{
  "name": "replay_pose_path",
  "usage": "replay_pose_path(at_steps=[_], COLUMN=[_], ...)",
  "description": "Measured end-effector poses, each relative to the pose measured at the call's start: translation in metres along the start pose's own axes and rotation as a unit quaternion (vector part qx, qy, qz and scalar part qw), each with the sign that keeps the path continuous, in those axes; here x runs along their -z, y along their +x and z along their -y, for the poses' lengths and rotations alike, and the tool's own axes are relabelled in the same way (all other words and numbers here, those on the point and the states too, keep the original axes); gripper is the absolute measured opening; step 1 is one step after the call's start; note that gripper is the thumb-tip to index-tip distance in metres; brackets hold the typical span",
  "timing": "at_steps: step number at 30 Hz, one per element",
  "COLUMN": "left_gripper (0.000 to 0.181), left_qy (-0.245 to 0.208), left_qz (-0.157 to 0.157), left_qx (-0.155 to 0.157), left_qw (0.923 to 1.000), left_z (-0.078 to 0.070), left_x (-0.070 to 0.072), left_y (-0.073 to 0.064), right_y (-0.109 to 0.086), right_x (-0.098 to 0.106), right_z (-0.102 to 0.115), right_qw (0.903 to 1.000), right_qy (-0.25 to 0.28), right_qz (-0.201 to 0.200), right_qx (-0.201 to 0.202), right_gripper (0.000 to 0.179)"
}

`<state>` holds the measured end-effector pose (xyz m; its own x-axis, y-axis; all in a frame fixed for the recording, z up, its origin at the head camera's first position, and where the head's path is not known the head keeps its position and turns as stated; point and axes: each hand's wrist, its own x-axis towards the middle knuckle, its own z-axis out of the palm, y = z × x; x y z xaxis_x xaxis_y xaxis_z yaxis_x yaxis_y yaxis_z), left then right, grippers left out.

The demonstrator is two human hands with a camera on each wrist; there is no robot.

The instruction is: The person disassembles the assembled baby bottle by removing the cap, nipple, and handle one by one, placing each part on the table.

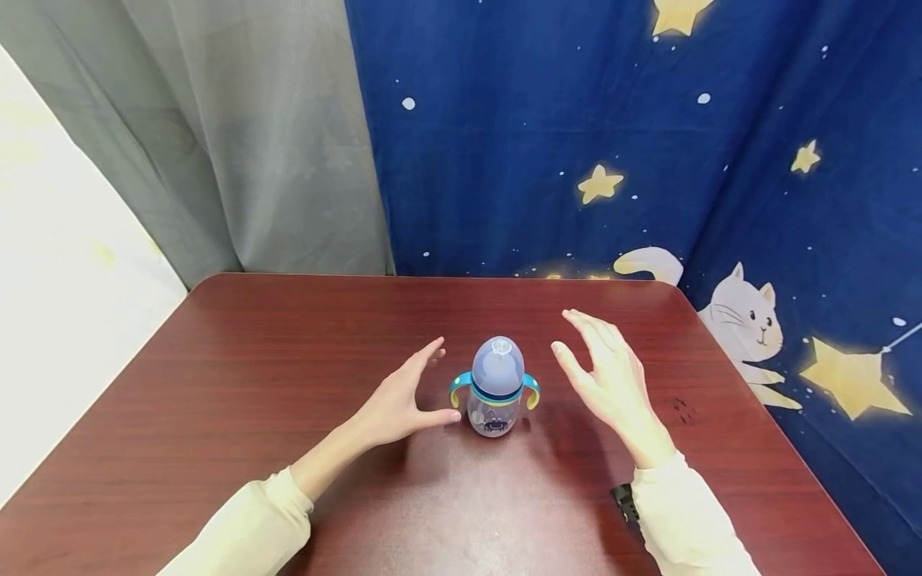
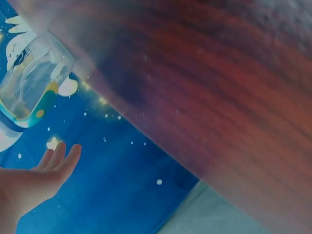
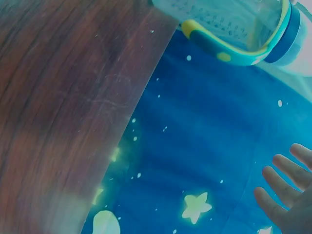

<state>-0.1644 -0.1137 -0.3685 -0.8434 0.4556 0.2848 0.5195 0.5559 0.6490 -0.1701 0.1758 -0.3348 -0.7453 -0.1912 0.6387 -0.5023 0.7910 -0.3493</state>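
A baby bottle with a blue-grey domed cap, two teal and yellow side handles and a clear body stands upright on the table. On its left is my left hand, fingers extended, the thumb tip close beside the bottle; whether they touch I cannot tell. My right hand is held apart on the right side with its fingers spread and nothing in it. Part of the bottle shows in the left wrist view, above the left hand. The right wrist view has the bottle at the top and the right hand lower right.
The dark red wooden table reaches to a grey curtain and a blue curtain with stars and a white cat. A black strap-like item shows at the right sleeve.
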Motion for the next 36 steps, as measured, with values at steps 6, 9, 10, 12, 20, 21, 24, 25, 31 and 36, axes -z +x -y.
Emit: replay_pose_path(at_steps=[6, 9, 10, 12, 20, 21, 24, 25, 31, 36], left_gripper=[0.097, 0.097, 0.097, 0.096, 0.092, 0.092, 0.092, 0.092, 0.089, 0.088], left_qy=[-0.013, -0.035, -0.041, -0.044, -0.049, -0.044, -0.029, -0.025, -0.019, -0.029], left_qz=[0.027, 0.044, 0.048, 0.056, 0.072, 0.072, 0.073, 0.074, 0.083, 0.073], left_qx=[-0.009, -0.004, 0.000, 0.007, 0.012, 0.010, 0.009, 0.008, -0.001, -0.009], left_qw=[0.9995, 0.9984, 0.9980, 0.9975, 0.9961, 0.9964, 0.9968, 0.9969, 0.9964, 0.9968], left_z=[0.008, 0.010, 0.011, 0.012, 0.014, 0.015, 0.016, 0.017, 0.019, 0.020], left_x=[-0.010, -0.014, -0.016, -0.018, -0.026, -0.027, -0.030, -0.030, -0.035, -0.038], left_y=[0.003, 0.006, 0.006, 0.008, 0.012, 0.012, 0.013, 0.014, 0.016, 0.019], right_y=[0.002, 0.002, 0.002, 0.003, 0.003, 0.003, 0.002, 0.002, 0.002, 0.002], right_x=[-0.004, -0.006, -0.007, -0.009, -0.016, -0.017, -0.019, -0.019, -0.022, -0.025], right_z=[0.012, 0.017, 0.019, 0.022, 0.034, 0.035, 0.037, 0.038, 0.041, 0.042], right_qw=[0.9994, 0.9988, 0.9986, 0.9981, 0.9958, 0.9956, 0.9951, 0.9949, 0.9941, 0.9936], right_qy=[0.016, 0.016, 0.017, 0.016, 0.012, 0.013, 0.013, 0.013, 0.013, 0.011], right_qz=[0.030, 0.046, 0.050, 0.058, 0.088, 0.090, 0.096, 0.097, 0.103, 0.106], right_qx=[-0.001, 0.003, 0.005, 0.011, 0.020, 0.020, 0.023, 0.024, 0.030, 0.036], right_gripper=[0.047, 0.048, 0.048, 0.049, 0.054, 0.055, 0.056, 0.056, 0.057, 0.058])
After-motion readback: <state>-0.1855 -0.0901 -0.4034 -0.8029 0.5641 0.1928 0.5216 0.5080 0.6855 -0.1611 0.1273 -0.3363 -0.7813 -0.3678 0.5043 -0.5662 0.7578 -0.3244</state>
